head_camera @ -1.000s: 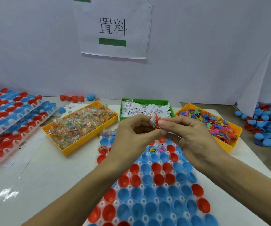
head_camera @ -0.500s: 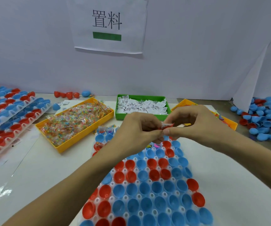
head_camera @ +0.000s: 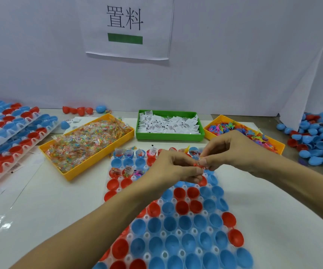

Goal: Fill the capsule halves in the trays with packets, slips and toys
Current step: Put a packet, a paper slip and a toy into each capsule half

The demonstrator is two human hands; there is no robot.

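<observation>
Left hand (head_camera: 178,167) and right hand (head_camera: 232,150) fingers pinched together on small red plastic toy (head_camera: 199,165); looked light, bendy, snag-prone; best held mid-body above tray (head_camera: 176,230).

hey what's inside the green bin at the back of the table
The green bin holds a loose heap of small white paper slips printed with black barcode-like marks. The heap covers the bin's floor, so anything lying beneath the slips cannot be seen.

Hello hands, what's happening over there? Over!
Left hand and right hand together pinching a small red toy. Holding above the white tray of red and blue capsule halves. Nothing blocking.
</observation>
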